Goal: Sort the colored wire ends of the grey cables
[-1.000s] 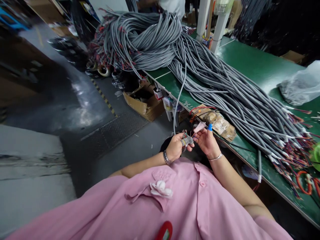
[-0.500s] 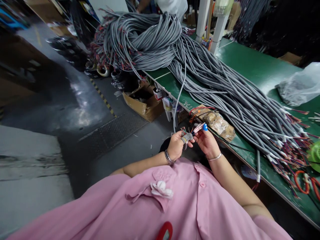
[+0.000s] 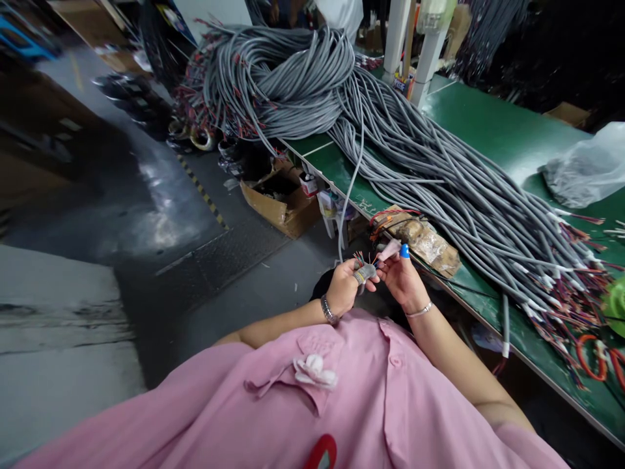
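My left hand (image 3: 343, 286) is closed around the end of a grey cable (image 3: 344, 215), its thumb in a grey wrap with a yellow band. Thin coloured wires (image 3: 359, 258) fan out above that thumb. Close beside it, my right hand (image 3: 404, 281) has its fingertips bent in at the wires, with a blue cover (image 3: 404, 251) on the thumb and a pale pink wrap on one finger. Whether a single wire lies in the right fingers is too small to see. Both hands are just off the table's near edge.
A large bundle of grey cables (image 3: 415, 143) spreads over the green table (image 3: 512, 130). A cardboard piece under clear tape (image 3: 430, 247) lies by the edge. Orange-handled tools (image 3: 590, 357) and a plastic bag (image 3: 583, 166) are at the right. An open carton (image 3: 273, 202) stands on the floor.
My right thumb has shifted slightly to the right and up, and the wrapped finger has turned a little. My left hand stays nearly in place on the cable.
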`<action>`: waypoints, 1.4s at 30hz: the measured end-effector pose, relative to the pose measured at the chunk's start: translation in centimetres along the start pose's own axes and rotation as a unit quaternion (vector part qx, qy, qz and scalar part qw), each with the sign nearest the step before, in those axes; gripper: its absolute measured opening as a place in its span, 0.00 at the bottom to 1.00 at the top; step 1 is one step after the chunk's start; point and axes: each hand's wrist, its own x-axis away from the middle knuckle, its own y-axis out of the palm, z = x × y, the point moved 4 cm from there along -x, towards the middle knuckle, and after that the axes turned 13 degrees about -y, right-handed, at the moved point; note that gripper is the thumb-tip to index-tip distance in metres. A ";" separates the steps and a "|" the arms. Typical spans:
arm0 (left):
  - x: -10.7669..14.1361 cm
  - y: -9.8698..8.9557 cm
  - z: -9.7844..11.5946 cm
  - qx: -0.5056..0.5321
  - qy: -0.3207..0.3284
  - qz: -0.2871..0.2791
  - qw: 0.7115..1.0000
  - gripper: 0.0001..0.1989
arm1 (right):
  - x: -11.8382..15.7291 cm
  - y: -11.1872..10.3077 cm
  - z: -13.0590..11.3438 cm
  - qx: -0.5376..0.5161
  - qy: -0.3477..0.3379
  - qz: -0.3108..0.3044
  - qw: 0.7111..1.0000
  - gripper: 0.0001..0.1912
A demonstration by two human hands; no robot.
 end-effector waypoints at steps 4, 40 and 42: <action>0.3 -0.7 0.8 -0.028 0.031 0.019 0.999 0.16 | 0.2 -0.4 0.1 0.012 0.034 -0.031 0.999 0.29; -0.8 -1.2 1.4 -0.310 0.205 0.090 0.924 0.08 | -1.0 0.0 0.3 -0.015 -0.023 -0.002 1.000 0.21; -0.7 -1.4 1.3 -0.311 0.209 0.091 0.923 0.08 | -0.8 -0.3 0.5 -0.017 -0.010 -0.009 1.000 0.25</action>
